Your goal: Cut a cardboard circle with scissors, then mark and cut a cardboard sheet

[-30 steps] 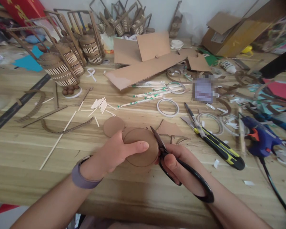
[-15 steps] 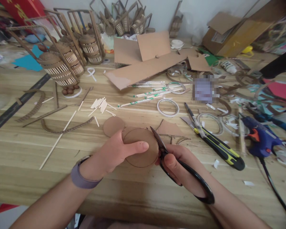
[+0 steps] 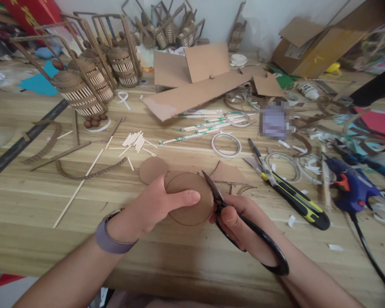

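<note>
My left hand (image 3: pixel 154 207) pinches a round brown cardboard disc (image 3: pixel 192 209), thumb lying across its face, and holds it just above the wooden table (image 3: pixel 67 239). A purple band wraps that wrist. My right hand (image 3: pixel 240 222) grips black-handled scissors (image 3: pixel 244 226). Their blades sit at the disc's right edge, tips pointing up and away. A second cardboard disc (image 3: pixel 152 169) lies flat just behind my left hand, and cardboard offcuts (image 3: pixel 229 173) lie behind the scissors.
A yellow-black utility knife (image 3: pixel 288 192) and a blue glue gun (image 3: pixel 351 186) with its cord lie to the right. Tape rings (image 3: pixel 226 144), wrapped sticks, cut wooden sticks (image 3: pixel 134 141), cardboard sheets (image 3: pixel 192 92) and small lantern-like models (image 3: pixel 80 92) fill the back.
</note>
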A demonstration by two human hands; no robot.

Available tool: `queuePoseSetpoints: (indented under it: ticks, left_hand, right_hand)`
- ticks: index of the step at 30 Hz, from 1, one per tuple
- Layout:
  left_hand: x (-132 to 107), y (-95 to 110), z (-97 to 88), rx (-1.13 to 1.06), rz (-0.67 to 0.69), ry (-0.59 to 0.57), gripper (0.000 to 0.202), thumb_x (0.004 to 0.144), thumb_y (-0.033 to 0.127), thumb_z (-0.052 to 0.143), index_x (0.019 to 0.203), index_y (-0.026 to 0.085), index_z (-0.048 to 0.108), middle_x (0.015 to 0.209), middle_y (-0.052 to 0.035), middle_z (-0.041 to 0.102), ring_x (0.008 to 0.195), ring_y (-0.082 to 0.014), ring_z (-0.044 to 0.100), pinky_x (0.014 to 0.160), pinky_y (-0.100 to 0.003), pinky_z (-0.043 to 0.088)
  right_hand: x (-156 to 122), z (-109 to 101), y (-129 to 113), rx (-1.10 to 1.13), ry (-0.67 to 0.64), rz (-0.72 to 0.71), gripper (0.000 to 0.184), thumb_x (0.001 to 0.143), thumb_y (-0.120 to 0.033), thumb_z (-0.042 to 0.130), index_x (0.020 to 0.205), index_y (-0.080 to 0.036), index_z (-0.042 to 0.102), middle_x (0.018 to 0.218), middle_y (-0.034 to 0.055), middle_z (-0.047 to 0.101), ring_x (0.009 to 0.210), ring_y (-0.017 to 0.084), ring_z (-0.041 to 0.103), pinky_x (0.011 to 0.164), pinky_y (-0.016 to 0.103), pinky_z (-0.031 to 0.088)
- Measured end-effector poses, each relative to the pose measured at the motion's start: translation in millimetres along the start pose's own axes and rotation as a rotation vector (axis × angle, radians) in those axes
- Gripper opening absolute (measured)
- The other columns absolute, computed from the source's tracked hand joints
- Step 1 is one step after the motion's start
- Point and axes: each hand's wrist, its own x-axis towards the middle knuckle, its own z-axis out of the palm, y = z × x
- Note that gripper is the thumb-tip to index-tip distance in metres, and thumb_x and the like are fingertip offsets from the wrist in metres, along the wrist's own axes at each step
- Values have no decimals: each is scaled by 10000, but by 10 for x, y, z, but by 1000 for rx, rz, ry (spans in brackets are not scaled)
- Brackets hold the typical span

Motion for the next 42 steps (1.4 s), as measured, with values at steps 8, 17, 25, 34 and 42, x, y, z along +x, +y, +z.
queuePoseSetpoints:
  ticks: [8,17,25,34,42]
  left_hand:
    - [10,-19,-27,-10,11,-42,468,714,388,831,1138,216,732,1068,-55,797,1082,-325,701,895,-404,557]
    - [20,-15,-13,-30,12,-15,429,681,366,846,1063,198,744,1072,-70,795,1100,-338,691,888,-402,554]
    - [24,-49,-39,-20,31,-34,302,701,364,843,946,215,750,863,-25,800,1046,-306,706,891,-386,544]
    - [13,-25,-33,-63,17,-66,203,719,332,833,874,231,749,825,5,796,1015,-274,721,846,-333,556]
    - [21,-4,-44,30,-9,-15,544,688,374,846,1183,208,693,915,-49,804,1054,-326,709,870,-403,561]
  right_hand:
    - [-2,8,-7,-1,-3,-8,676,848,-856,388,680,-209,488,460,-81,329,411,78,276,405,254,175]
    - [4,11,-10,-15,14,-12,677,847,-858,386,679,-211,488,465,-76,329,428,84,284,419,252,179]
    - [5,3,-26,-37,-1,6,689,846,-867,366,684,-208,489,464,-80,319,421,80,272,419,252,177]
    - [17,-15,-38,-60,-7,20,708,807,-896,380,671,-209,480,505,-67,331,469,91,294,437,253,186]
    - [2,-53,-28,20,-68,8,681,790,-882,435,683,-211,465,515,-66,380,459,87,337,425,242,229]
